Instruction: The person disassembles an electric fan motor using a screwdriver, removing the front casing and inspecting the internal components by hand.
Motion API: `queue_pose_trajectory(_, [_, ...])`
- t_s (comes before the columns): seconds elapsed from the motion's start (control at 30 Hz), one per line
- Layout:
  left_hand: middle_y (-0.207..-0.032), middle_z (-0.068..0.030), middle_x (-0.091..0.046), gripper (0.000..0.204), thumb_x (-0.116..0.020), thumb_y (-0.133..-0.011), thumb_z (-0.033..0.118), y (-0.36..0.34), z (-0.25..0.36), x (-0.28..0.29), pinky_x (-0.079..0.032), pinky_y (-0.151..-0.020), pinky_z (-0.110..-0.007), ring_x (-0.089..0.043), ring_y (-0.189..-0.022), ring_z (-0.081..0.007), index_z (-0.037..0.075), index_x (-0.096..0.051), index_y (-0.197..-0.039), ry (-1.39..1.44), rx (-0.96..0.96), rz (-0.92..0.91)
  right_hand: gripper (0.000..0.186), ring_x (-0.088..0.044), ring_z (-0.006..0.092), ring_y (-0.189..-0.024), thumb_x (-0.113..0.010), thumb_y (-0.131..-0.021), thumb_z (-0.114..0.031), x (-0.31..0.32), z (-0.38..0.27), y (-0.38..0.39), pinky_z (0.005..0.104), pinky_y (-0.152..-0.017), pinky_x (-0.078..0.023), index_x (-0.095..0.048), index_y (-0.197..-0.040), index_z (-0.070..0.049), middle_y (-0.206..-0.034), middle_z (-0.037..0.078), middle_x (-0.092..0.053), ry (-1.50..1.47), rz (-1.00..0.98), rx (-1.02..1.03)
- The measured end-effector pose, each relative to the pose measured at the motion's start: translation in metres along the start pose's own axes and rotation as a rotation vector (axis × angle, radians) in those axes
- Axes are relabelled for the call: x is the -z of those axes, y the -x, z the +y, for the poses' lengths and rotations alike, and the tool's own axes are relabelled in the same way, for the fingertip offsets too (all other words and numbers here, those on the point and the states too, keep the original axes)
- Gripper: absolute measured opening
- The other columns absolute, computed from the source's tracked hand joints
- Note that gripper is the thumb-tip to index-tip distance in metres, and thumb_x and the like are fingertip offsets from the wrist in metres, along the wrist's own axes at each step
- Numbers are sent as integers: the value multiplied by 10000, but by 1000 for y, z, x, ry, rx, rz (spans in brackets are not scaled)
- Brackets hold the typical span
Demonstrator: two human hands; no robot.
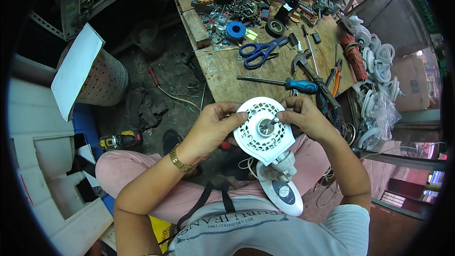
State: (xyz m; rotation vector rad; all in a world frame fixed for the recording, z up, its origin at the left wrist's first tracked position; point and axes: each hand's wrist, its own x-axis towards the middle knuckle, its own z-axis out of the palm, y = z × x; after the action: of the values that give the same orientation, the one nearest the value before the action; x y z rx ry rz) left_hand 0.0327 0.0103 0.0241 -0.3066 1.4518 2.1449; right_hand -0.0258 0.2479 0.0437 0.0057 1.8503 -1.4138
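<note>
Over my lap I hold a white electric fan without blades or grille; its round vented motor cover [263,153] faces up. A metal shaft [271,124] sticks out of the hub. My left hand [213,122] is closed on the cover's left rim, thumb on top. The upper right rim is pinched by my right hand [305,116], its thumb close to the shaft. Below the cover, a grey-white neck joint [285,165] leads to the fan's base [290,200], which has a grey dial panel. The fingers under the cover are partly hidden.
On the wooden table [215,73] ahead lie scissors [260,52], a screwdriver [279,82], a hammer [313,73], pliers [335,77] and tape rolls. White fan parts [381,64] pile up at right. A cordless drill [121,140] and a perforated bin [106,80] stand left.
</note>
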Motion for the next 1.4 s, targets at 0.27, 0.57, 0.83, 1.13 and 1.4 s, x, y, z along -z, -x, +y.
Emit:
queue_pose_trajectory(0.27, [-878,-91,-663,339,-611,-901,177,0,-4,2,-557,-545,-218,-657,-689,-109,-83,-569,-1114,26,45,-34,234,-572,62,-589,-674,-839,-174,1,-4,-3,201,-523,-440,-615,-912,41,-705,34,-637,118,-32,-41])
queue_pose_trajectory(0.57, [-1038,-111,-639,441,-645,-875,138,3,-7,-1,-568,-599,-231,-658,-826,-129,-70,-475,-1224,62,24,-10,290,-609,109,-675,-656,-838,-210,6,-7,-8,241,-581,-477,-601,-930,59,-767,72,-637,128,-151,-70])
queue_pose_trajectory(0.83, [-952,-87,-663,396,-641,-871,123,3,-13,3,-562,-578,-222,-659,-737,-104,-64,-510,-1194,42,8,26,355,-496,49,-597,-675,-857,-340,21,-30,-21,212,-459,-355,-557,-957,-21,-738,-13,-573,318,-288,-116])
queue_pose_trajectory(1.13, [-933,-78,-674,348,-622,-875,96,-3,-15,-1,-561,-624,-238,-663,-765,-106,-51,-527,-1176,33,-25,4,196,-594,410,-809,-579,-815,-130,51,19,-103,468,-743,-473,-571,-911,41,-841,223,-596,978,482,459])
queue_pose_trajectory(1.4, [-942,-59,-660,356,-627,-862,111,3,-13,0,-559,-658,-257,-641,-786,-98,-47,-537,-1168,-1,1,-19,216,-635,254,-826,-618,-820,-147,131,11,-69,355,-772,-488,-644,-975,2,-906,147,-663,671,825,502])
